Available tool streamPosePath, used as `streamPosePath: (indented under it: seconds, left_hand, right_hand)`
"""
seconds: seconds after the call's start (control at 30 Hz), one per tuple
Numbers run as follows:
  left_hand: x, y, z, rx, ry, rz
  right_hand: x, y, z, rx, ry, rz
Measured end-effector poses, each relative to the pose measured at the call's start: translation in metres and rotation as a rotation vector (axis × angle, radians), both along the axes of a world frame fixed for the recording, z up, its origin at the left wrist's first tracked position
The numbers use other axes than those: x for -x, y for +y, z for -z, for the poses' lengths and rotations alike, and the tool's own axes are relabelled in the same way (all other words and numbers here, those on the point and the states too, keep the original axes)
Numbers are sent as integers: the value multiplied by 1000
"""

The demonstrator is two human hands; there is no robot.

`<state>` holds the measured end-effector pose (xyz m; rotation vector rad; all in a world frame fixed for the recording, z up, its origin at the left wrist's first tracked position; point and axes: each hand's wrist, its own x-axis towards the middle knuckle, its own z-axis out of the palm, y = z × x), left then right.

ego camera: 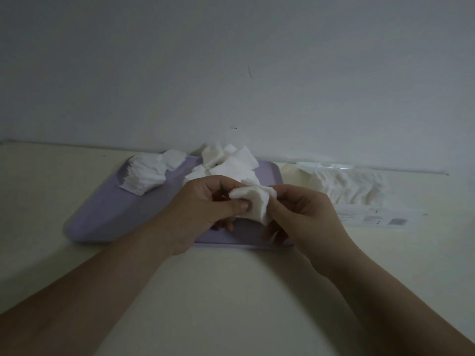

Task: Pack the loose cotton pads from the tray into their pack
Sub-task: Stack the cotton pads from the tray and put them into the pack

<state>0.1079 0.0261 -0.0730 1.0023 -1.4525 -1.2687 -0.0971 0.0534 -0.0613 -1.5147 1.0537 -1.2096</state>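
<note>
Single view, from a wide-angle camera worn on the person's head. It faces forward and slightly down across a pale table [231, 291] toward a wall [231, 60] filling the upper half. Forearms enter from the lower corners; left hand [203, 209] and right hand [305, 217] meet centre-frame, near the lens.

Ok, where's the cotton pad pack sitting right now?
In the head view, the clear plastic pack of white cotton pads lies on the table to the right of the lilac plastic tray, just beyond the right hand.
</note>
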Motion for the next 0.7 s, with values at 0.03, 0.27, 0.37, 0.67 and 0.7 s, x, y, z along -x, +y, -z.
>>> streamPosePath:
  seconds: [0.03,0.27,0.37,0.67,0.7]
  left_hand:
    - [0,1,0,0,-8,-4]
    - [0,1,-1,-8,-12,-29]
    - [1,3,-3,6,2,-42]
    - [4,2,3,120,-160,-81]
    - [5,3,3,121,-218,-81]
  right_hand:
    - [0,0,0,-4,-2,-5]
    - [1,2,-1,-3,-24,-32]
    - [3,4,-6,-3,-13,-105]
    - [12,-4,0,130,282,38]
    - [15,-6,1,178,386,78]
